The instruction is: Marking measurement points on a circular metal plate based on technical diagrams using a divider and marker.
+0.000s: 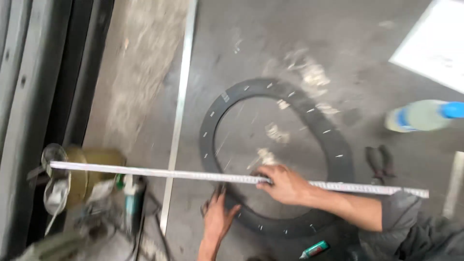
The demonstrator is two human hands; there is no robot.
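Observation:
A flat dark ring (338, 150) with small white marks around it lies on the grey floor. A long white measuring ruler (145, 171) stretches across its lower part, from far left to far right. My right hand (285, 184) rests on the ruler inside the ring, fingertips pinching its edge. At the ring's lower left edge my left hand (217, 215) presses down with its fingers spread. Blur hides the finer detail.
A plastic bottle with a blue cap (420, 115) lies at the right, with dark pliers (379, 162) below it. A green and red marker (314, 250) sits near my right arm. An angle grinder (130, 198) and clutter lie at the left. A thin metal strip (181, 106) runs along the floor, and a white sheet (435, 43) is at top right.

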